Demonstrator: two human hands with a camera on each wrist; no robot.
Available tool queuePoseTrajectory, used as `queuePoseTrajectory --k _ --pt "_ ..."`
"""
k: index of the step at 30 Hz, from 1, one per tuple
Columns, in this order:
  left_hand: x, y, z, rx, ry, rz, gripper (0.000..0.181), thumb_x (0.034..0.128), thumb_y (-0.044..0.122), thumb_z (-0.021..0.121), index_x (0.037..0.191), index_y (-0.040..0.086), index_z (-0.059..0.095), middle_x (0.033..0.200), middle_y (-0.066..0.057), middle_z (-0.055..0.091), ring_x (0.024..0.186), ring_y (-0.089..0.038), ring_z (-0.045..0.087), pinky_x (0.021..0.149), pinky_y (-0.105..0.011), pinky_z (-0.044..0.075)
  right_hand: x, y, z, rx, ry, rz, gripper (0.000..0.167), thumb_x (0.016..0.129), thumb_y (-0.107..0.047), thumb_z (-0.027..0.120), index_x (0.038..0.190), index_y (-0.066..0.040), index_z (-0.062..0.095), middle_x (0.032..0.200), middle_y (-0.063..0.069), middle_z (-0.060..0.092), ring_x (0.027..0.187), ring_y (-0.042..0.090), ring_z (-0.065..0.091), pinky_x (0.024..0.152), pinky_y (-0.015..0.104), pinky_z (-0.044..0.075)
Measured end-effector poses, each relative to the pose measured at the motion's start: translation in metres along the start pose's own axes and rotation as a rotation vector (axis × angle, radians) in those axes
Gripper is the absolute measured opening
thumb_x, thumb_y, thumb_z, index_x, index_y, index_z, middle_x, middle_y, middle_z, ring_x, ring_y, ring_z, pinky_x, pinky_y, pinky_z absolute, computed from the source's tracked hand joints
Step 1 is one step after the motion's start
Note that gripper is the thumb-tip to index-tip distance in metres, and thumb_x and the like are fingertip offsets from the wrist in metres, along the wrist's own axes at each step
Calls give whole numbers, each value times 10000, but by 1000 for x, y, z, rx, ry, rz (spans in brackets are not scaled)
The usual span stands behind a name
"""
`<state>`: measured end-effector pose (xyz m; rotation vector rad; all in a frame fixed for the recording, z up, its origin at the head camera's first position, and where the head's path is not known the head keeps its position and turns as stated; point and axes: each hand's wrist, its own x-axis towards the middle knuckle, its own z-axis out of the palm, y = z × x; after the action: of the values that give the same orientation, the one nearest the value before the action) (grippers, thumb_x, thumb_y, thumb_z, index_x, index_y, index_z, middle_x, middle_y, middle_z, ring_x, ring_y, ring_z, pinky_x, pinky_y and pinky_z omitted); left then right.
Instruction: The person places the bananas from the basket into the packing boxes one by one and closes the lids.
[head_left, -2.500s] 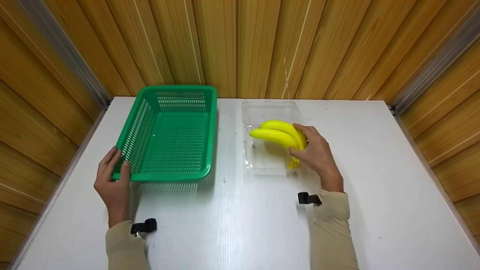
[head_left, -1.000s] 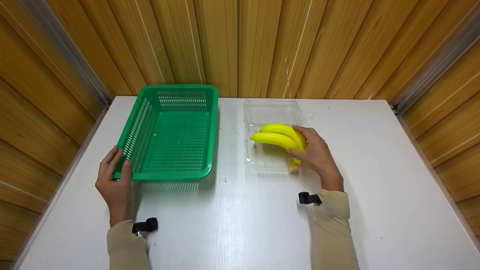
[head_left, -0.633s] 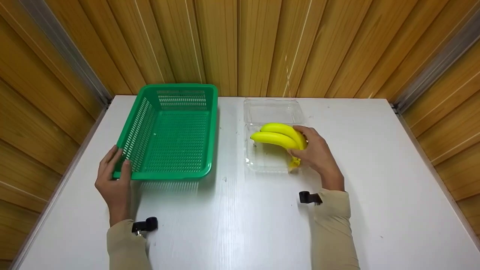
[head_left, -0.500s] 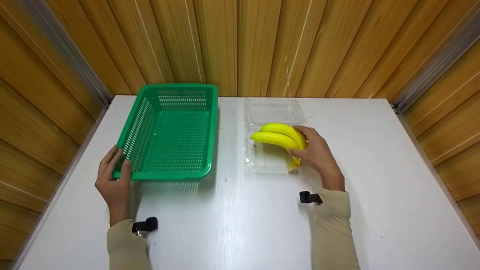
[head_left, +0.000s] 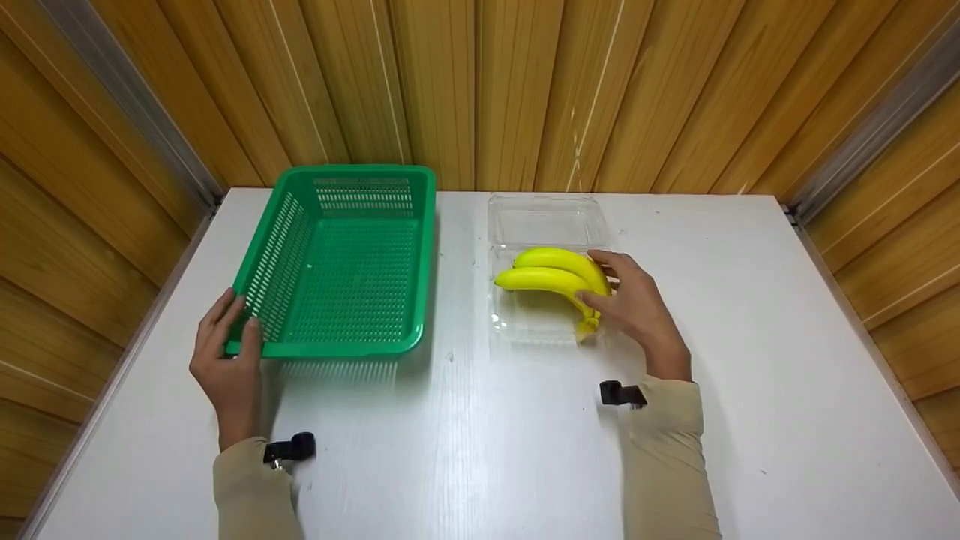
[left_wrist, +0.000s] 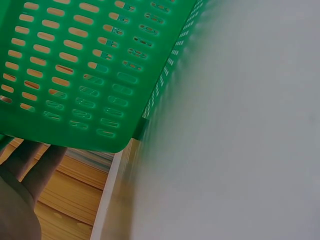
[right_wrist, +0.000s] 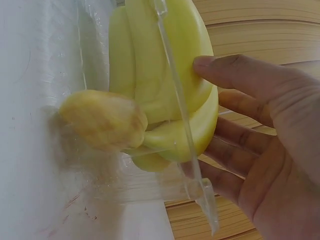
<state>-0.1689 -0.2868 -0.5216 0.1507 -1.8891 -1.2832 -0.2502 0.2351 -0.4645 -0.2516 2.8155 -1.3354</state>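
A bunch of yellow bananas (head_left: 551, 279) lies in the lower half of an open clear plastic clamshell box (head_left: 517, 321). Beside its right end is my right hand (head_left: 637, 309), thumb tip touching the peel and fingers loosely spread behind. In the right wrist view the box's clear wall (right_wrist: 176, 82) crosses in front of the bananas (right_wrist: 155, 60); the stem end (right_wrist: 102, 120) faces the camera. My left hand (head_left: 229, 367) holds the near left corner of a green perforated basket (head_left: 426, 277), thumb at the front rim and fingers over the left side.
Everything stands on a white table (head_left: 450, 442). Wood-panelled walls (head_left: 517, 90) enclose it at the back and sides. The raised lid (head_left: 547, 217) of the clear box lies toward the back wall. Inside the basket only its green floor shows.
The bananas have settled lower and slightly left into the box. My right hand's fingers have loosened, and a gap shows beside the peel. The left hand stays on the basket corner.
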Motion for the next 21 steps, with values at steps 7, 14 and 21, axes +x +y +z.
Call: queuePoseTrajectory --k 7,14,21 --pt "-1 30 2 -12 20 9 328 957 -122 661 1282 -121 704 1425 -246 629 1394 -304 554 1153 -274 423 0 2 0 14 6 -26 670 966 -88 784 1555 4 479 1555 203 478 1416 426 489 1169 540 416" --pt "-2 31 2 -15 20 17 328 959 -101 661 1283 -115 708 1424 -245 630 1393 -291 555 1155 -269 417 0 3 -2 40 46 -55 606 999 -98 743 1543 1 496 1547 199 496 1409 419 502 1159 545 425" --pt "-2 30 2 -7 17 22 336 952 -119 659 1285 -113 707 1425 -241 632 1393 -299 554 1160 -276 415 2 4 -6 56 107 -81 561 1020 -113 720 1532 0 518 1522 192 520 1398 384 521 1139 550 446"
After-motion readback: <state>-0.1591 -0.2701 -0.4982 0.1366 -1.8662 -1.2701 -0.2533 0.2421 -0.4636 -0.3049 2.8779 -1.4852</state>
